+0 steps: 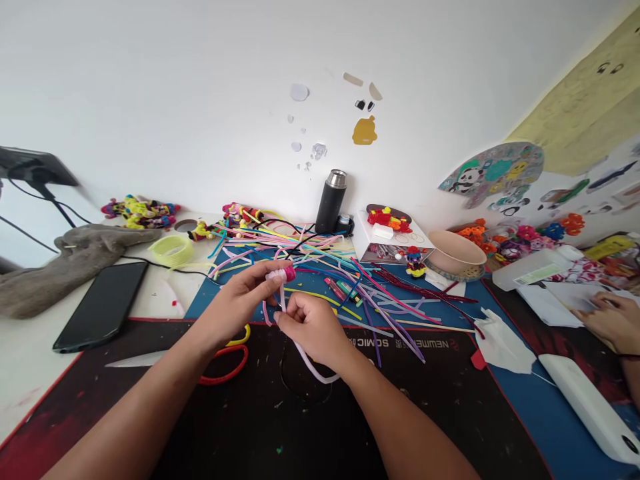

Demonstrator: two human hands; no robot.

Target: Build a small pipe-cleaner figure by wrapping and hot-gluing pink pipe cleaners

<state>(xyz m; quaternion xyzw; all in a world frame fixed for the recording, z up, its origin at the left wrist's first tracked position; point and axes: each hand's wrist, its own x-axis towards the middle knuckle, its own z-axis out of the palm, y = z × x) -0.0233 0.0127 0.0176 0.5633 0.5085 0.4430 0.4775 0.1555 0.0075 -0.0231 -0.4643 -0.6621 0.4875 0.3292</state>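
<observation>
My left hand [246,293] pinches a small coiled pipe-cleaner piece [281,274], white with a bright pink end. From it a pale lilac pipe cleaner [313,369] hangs down and loops below my hands. My right hand [311,328] has its thumb and fingers closed on that lilac strand, just under the coil. Both hands are held above the dark desk mat [260,427]. Scissors with red and yellow handles [231,368] lie beneath my left forearm, partly hidden by it.
Many loose pipe cleaners [395,303] spread behind my hands. A black thermos [331,203] and a white box [387,240] stand by the wall. A phone [103,303] and driftwood [75,263] lie at left. Another person's hand [613,317] rests at far right, near a white device [587,400].
</observation>
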